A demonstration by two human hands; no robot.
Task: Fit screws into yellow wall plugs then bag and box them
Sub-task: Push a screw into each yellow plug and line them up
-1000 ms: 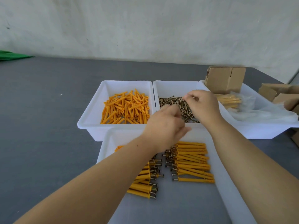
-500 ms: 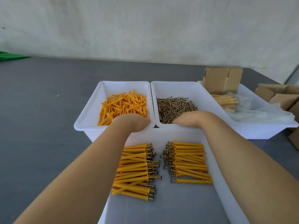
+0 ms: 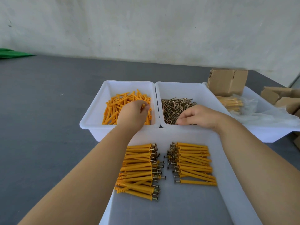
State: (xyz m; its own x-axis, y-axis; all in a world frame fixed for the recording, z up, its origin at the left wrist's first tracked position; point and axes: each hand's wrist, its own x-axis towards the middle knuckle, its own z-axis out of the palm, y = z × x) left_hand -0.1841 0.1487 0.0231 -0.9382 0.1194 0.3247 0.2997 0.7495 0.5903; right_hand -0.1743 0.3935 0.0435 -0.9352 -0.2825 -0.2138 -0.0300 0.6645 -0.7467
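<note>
Over in the left tub (image 3: pixel 90 117), the yellow plugs (image 3: pixel 113 108) lie in a loose heap, and my left hand (image 3: pixel 133 116) is down on top of them. Its fingers (image 3: pixel 145 108) are curled at the far edge of the heap. I think they pinch a plug, but my hand hides it, so I cannot tell for sure. The screws (image 3: pixel 173 106) lie in a tangle in the next tub (image 3: pixel 177 88). My right hand (image 3: pixel 199 116) rests on the near side of that pile, fingers (image 3: pixel 182 121) bent down into it. I cannot tell if it has a screw.

To do this step well, I should pick just one plug and one screw, not a bunch. I would take the plug so its open end is easy to reach, and the screw by its head end.

Right below my hands, the near tray (image 3: pixel 227 184) holds two piles of done plugs (image 3: pixel 194 161) with screw heads pointing to the middle. Far right on the grey worktop (image 3: pixel 40 127), another tub (image 3: pixel 263 133) holds clear bags (image 3: pixel 266 116) and a brown box (image 3: pixel 227 82).
</note>
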